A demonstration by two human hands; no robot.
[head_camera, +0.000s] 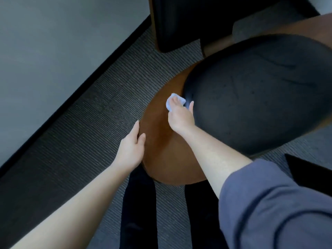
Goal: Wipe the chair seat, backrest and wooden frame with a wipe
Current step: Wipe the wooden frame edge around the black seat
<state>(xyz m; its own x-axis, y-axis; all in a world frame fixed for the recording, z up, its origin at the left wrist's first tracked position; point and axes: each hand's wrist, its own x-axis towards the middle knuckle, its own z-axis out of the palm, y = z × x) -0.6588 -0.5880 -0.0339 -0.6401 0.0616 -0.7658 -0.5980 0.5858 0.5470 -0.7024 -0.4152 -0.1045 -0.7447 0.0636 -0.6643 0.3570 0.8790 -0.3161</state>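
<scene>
Grey ribbed carpet (pixel 100 112) spread below. I had the right hand (pixel 180 116) bunched round a pale blue wipe (pixel 168 105), pressing it on the wooden frame (pixel 161 144) just beside the dark cushion (pixel 251 96). The left hand (pixel 130 150), fingers (pixel 136 129) straight, rested against the frame's left edge, holding nothing.
</scene>
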